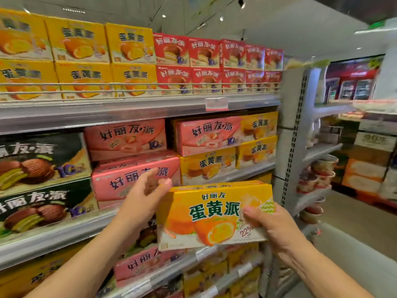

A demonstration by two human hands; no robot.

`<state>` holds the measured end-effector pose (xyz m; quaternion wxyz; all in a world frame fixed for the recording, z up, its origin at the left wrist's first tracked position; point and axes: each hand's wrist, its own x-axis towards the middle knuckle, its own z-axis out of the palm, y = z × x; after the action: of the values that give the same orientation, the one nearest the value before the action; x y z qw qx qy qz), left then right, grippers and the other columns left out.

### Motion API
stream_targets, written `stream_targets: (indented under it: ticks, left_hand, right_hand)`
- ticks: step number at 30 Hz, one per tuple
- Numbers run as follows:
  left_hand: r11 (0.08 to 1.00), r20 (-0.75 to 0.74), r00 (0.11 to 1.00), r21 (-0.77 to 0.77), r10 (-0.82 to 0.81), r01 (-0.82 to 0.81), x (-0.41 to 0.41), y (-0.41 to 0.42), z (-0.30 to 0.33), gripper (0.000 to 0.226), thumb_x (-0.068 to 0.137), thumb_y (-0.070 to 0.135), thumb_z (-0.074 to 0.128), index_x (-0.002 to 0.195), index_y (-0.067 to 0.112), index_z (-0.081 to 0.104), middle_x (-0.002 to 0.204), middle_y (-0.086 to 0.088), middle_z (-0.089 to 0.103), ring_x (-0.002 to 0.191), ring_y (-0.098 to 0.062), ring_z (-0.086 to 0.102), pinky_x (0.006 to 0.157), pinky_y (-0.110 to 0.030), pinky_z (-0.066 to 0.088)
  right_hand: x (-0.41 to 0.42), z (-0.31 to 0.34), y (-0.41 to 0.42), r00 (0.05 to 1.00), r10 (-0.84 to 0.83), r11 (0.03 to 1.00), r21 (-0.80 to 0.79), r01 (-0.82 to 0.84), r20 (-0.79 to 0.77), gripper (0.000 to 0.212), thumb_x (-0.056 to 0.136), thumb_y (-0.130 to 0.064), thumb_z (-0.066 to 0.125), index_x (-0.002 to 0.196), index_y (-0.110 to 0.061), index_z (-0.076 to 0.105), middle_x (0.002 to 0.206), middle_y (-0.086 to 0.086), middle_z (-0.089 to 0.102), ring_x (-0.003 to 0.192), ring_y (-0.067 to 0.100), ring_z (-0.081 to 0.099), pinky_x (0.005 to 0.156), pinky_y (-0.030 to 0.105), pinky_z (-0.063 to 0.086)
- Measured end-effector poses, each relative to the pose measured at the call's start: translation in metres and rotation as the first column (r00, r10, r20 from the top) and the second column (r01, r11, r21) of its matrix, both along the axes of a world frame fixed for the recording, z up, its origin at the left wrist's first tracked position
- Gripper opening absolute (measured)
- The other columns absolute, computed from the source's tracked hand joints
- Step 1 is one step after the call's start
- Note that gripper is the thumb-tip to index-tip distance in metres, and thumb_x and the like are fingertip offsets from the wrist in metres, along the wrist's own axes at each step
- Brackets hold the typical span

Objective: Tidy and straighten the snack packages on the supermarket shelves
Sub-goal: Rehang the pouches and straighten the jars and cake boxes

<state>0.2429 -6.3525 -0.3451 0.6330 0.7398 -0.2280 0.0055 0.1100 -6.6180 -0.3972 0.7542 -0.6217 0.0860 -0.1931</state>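
The right hand is nearest the camera. It grips the yellow box by its right end. The thumb lies on the front, and the fingers seem to curl round behind, though they are hidden. The box is out in front of the shelves, in the air, with its picture facing the person. It tips a little to one side.

The left hand is at the top left corner of the box. Its fingers are bent and blurry, so it is hard to say if they pinch the corner or only touch it.

The box looks like thin card. It is probably light, since one hand holds it up by the end. Card is stiff on the edges but soft on the big flat faces, so a hard squeeze there could dent it. The cakes inside are likely soft and can get squashed. The best places to hold seem to be the two short ends, one hand on each.

Just behind the left hand sit two pink boxes, one on top of the other. The top one sits farther back than the lower one. To their right are more yellow boxes of the same kind, so the held box probably goes there. Dark boxes stand at the left. Below is the grey shelf edge.
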Motion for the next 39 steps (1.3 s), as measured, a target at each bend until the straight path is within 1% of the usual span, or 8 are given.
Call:
stream_targets:
  ticks: [5,10,14,18,24,30,35,39]
  left_hand:
    - [0.984,0.119,0.993,0.175,-0.004,-0.016,0.005,-0.092,0.037,0.049,0.078,0.062,0.062,0.12,0.036,0.058,0.12,0.012,0.062,0.101,-0.005,0.061,0.073,-0.026,0.048]
    - [0.79,0.563,0.826,0.49,0.035,-0.368,0.036,-0.148,0.063,0.058,0.091,0.042,0.06,0.142,0.019,0.044,0.147,-0.001,0.039,0.135,-0.019,0.038,0.111,-0.038,0.032]
    - [0.641,0.714,0.697,0.507,0.061,-0.576,0.072,-0.17,0.074,0.074,0.089,0.046,0.059,0.151,0.017,0.031,0.159,-0.009,0.023,0.146,-0.028,0.018,0.118,-0.044,0.02]
    - [0.436,0.779,0.618,0.522,0.106,-0.733,0.099,-0.179,0.073,0.086,0.087,0.06,0.052,0.154,0.02,0.016,0.161,-0.01,0.016,0.147,-0.033,0.011,0.118,-0.051,0.019]
    - [0.667,0.605,0.676,0.298,0.421,-0.683,0.12,-0.187,0.066,0.076,0.078,0.044,0.075,0.138,0.017,0.037,0.15,-0.025,0.013,0.138,-0.05,0.011,0.107,-0.066,0.025]
    - [0.764,0.282,0.764,0.139,0.58,-0.631,0.135,-0.181,0.062,0.103,0.066,0.04,0.087,0.137,0.003,0.023,0.117,-0.03,0.054,0.103,-0.044,0.056,0.08,-0.048,0.048]
    - [0.834,0.132,0.828,0.019,0.545,-0.551,0.137,-0.177,0.058,0.037,0.069,0.035,0.086,0.085,0.007,0.068,0.044,0.006,0.055,0.038,-0.009,0.049,0.043,-0.024,0.035]
    - [0.849,0.108,0.843,-0.013,0.526,-0.528,0.131,-0.175,0.062,0.041,0.064,0.04,0.088,0.085,0.01,0.07,0.064,-0.001,0.069,0.053,-0.02,0.057,0.048,-0.031,0.046]
  right_hand:
    - [-0.009,-0.005,-0.087,0.999,0.05,0.997,0.066,-0.05,0.0,0.061,0.057,-0.019,0.087,0.11,0.001,0.066,0.104,0.024,0.071,0.092,0.041,0.07,0.07,0.044,0.059]
    - [-0.003,-0.002,-0.145,0.997,0.073,0.997,0.031,-0.073,-0.014,0.07,0.055,-0.024,0.094,0.114,-0.003,0.065,0.106,0.02,0.072,0.095,0.038,0.07,0.075,0.043,0.059]
    - [0.011,0.006,-0.172,0.997,0.068,0.997,0.029,-0.067,-0.022,0.086,0.037,-0.035,0.098,0.112,-0.005,0.068,0.106,0.02,0.072,0.101,0.039,0.068,0.097,0.055,0.05]
    - [0.03,0.014,-0.19,0.998,0.055,0.998,0.005,-0.055,-0.02,0.092,0.031,-0.037,0.098,0.112,-0.005,0.068,0.104,0.017,0.073,0.097,0.035,0.07,0.089,0.047,0.055]
    - [0.057,0.022,-0.201,0.994,0.108,0.994,0.014,-0.108,0.003,0.084,0.038,-0.026,0.097,0.112,-0.002,0.066,0.102,0.021,0.073,0.09,0.036,0.072,0.064,0.035,0.059]
    - [0.081,0.022,-0.212,0.99,0.139,0.99,-0.016,-0.14,-0.023,0.092,0.035,-0.03,0.1,0.115,-0.003,0.063,0.099,0.017,0.074,0.087,0.032,0.073,0.063,0.031,0.059]
    - [0.098,0.025,-0.229,0.974,0.225,0.974,0.006,-0.225,-0.04,0.086,0.04,-0.028,0.1,0.114,-0.004,0.064,0.101,0.019,0.073,0.089,0.035,0.072,0.066,0.036,0.059]
    - [0.107,0.029,-0.234,0.972,0.232,0.97,-0.062,-0.234,-0.032,0.08,0.04,-0.038,0.096,0.108,-0.009,0.068,0.097,0.011,0.075,0.087,0.025,0.073,0.068,0.028,0.057]
